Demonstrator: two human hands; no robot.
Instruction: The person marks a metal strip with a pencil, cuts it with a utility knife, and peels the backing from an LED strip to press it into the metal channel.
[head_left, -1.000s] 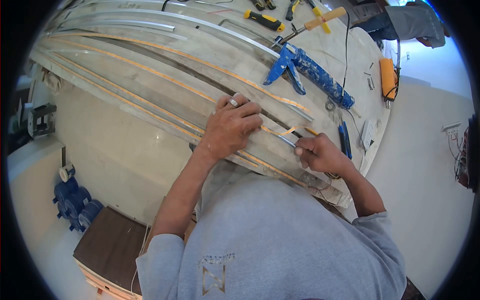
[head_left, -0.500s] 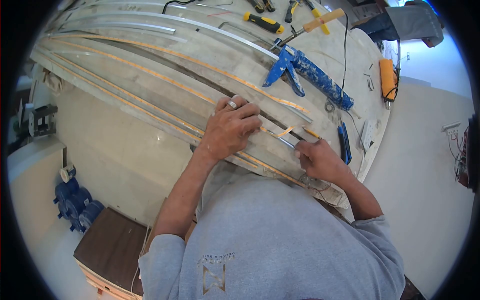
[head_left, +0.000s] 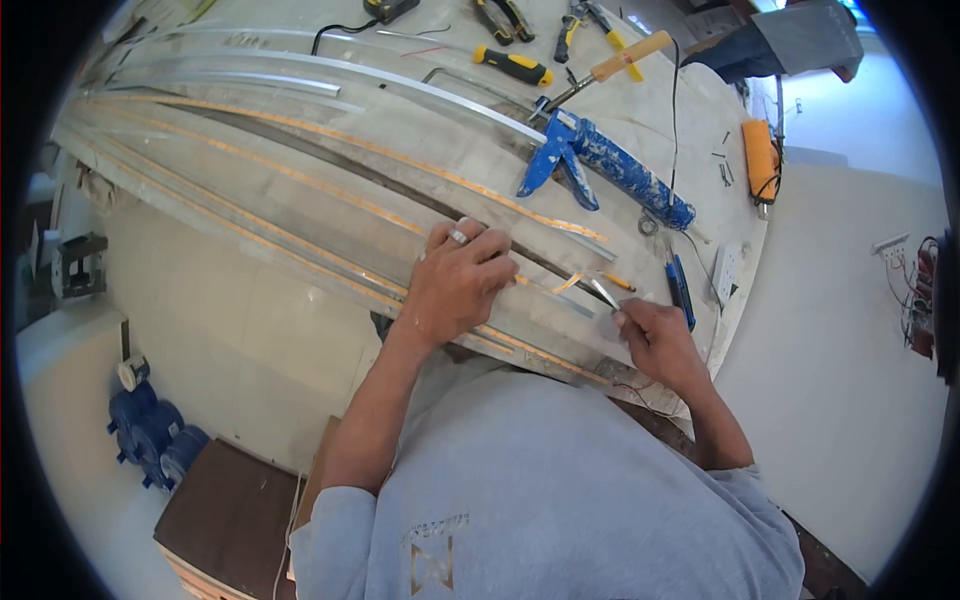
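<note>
My left hand (head_left: pixel 462 275), a ring on one finger, presses down with curled fingers on a narrow orange-and-white strip (head_left: pixel 375 208) that looks like LED tape. The strip runs along a slim metal channel (head_left: pixel 570 303) on the table. Just right of this hand, the strip's loose end (head_left: pixel 568 284) bends up off the channel. My right hand (head_left: pixel 655 338) is closed round a slim silver blade-like tool (head_left: pixel 605 295), its handle hidden in the fingers. The tool's tip points up-left, near the loose end. A pencil (head_left: pixel 619 282) lies just beyond it.
More strips (head_left: pixel 350 143) and metal profiles (head_left: pixel 420 83) stretch along the table (head_left: pixel 330 185). Beyond my hands lie a blue caulking gun (head_left: pixel 630 165), a yellow-black screwdriver (head_left: pixel 512 66), pliers (head_left: pixel 503 18), a blue cutter knife (head_left: pixel 681 290) and a power strip (head_left: pixel 725 273). Another person (head_left: pixel 790 45) is at upper right.
My right hand has moved slightly right and down, and the silver tool has swung away from the channel to point up-left. My left hand stays pressed on the strip. The view has shifted slightly.
</note>
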